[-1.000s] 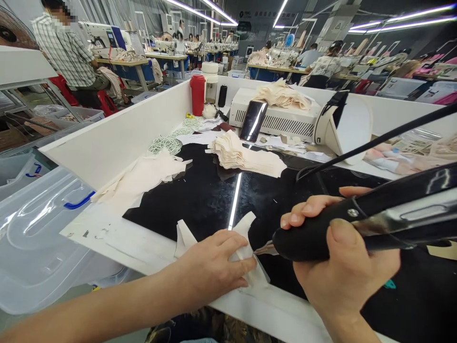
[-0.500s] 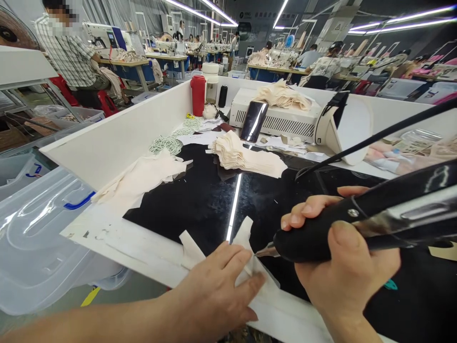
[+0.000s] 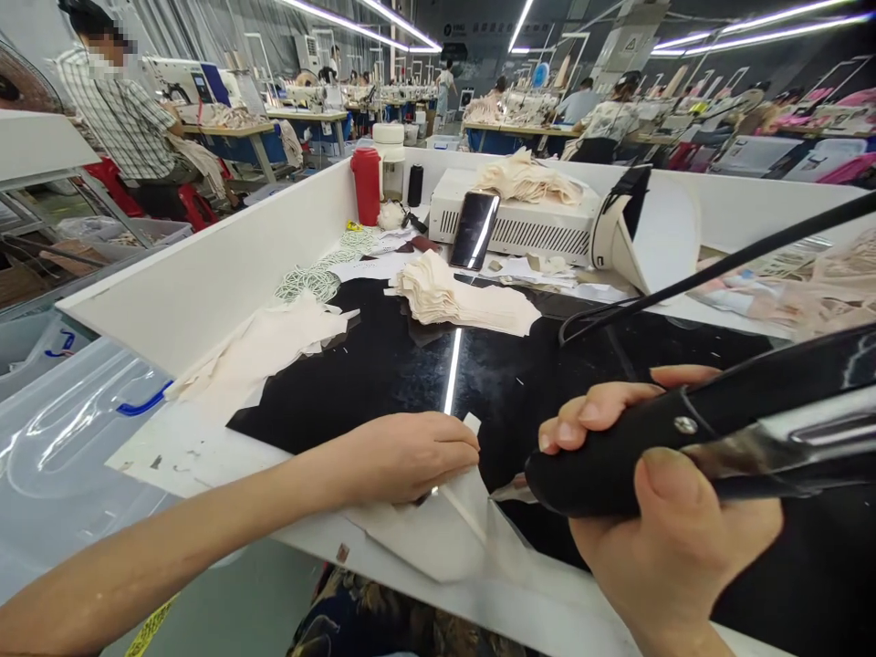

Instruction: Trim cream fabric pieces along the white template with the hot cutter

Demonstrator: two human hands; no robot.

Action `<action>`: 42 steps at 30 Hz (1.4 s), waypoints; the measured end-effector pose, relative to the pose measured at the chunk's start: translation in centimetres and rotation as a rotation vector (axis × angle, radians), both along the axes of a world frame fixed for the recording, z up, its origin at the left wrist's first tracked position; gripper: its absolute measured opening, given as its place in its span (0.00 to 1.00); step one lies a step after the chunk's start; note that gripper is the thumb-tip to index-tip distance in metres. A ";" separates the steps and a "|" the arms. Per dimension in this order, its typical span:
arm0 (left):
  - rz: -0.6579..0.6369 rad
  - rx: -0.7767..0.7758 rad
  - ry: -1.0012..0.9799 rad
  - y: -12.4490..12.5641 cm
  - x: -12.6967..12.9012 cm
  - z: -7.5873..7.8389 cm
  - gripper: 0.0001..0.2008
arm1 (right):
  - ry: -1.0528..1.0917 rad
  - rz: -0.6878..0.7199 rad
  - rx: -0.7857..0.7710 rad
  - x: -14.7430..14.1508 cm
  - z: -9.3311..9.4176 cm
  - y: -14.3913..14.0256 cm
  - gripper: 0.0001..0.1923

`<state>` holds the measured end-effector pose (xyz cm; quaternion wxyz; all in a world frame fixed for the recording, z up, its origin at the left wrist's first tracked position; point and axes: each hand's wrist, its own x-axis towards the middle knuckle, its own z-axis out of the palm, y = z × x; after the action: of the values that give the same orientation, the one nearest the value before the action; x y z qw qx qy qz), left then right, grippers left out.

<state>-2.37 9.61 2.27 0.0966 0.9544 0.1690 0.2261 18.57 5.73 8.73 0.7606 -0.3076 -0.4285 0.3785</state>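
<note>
My right hand point(image 3: 667, 538) grips a black corded hand tool point(image 3: 712, 433) with a metal tip that touches a white fabric piece point(image 3: 438, 525) lying at the near edge of the black glossy work surface point(image 3: 383, 365). My left hand point(image 3: 403, 456) lies curled on top of that fabric piece, fingers pressing its upper part just left of the tool tip. The tool's black cable point(image 3: 712, 269) arches up and to the right.
A stack of cream fabric pieces point(image 3: 465, 297) and loose cream cloth point(image 3: 266, 342) lie farther back. Behind stand a white machine box point(image 3: 520, 224), a phone point(image 3: 474, 230), a red bottle point(image 3: 367, 186) and white partition walls point(image 3: 205, 274). Clear plastic bins point(image 3: 61, 438) sit left. Other people work beyond.
My left hand has slid back and curled its fingers on the fabric, which now lies lower and flatter at the table edge. The right hand and tool stay nearly in place.
</note>
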 end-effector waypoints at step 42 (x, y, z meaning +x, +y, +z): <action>-0.039 0.045 0.124 -1.2 -1.4 1.0 0.19 | -0.035 -0.129 -0.057 -1.2 1.5 0.8 0.20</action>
<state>-3.73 8.44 3.23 0.0690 0.9716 0.1512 0.1685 17.37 6.51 10.19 0.7666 -0.3629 -0.4101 0.3354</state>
